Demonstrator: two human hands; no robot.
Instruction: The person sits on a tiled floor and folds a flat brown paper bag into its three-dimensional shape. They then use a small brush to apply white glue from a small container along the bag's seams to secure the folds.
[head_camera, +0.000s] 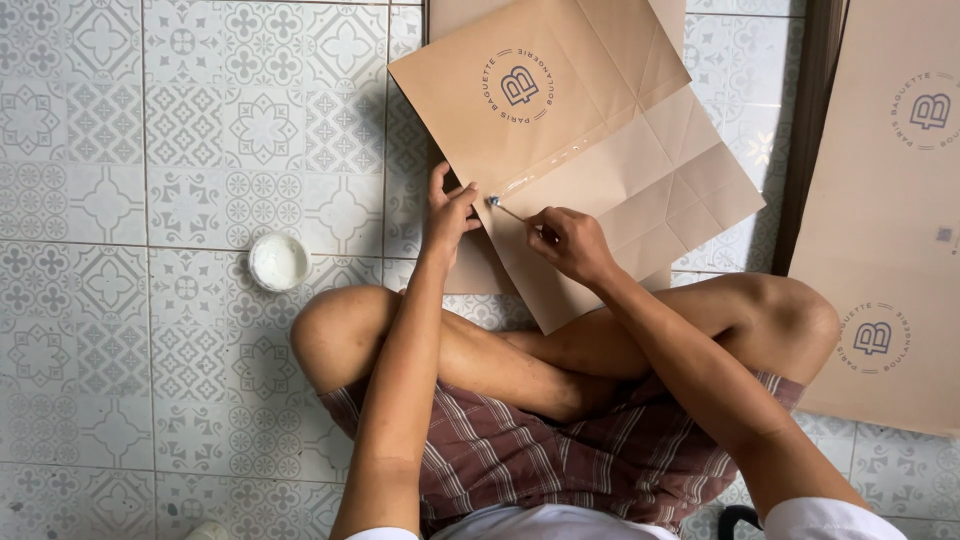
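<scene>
A flat brown paper bag sheet (600, 150) with fold creases and a round printed mark lies on the tiled floor in front of my crossed legs. My left hand (447, 212) presses down on its left edge near a fold. My right hand (568, 240) grips a thin stick-like brush (508, 210), whose tip touches the paper at a shiny wet streak along the fold line.
A small round white tub (278, 262) of white paste sits on the patterned floor tiles (150, 150) to the left. Another brown paper sheet (890, 220) lies at the right, beyond a dark strip (805, 130). More brown paper lies under the worked sheet.
</scene>
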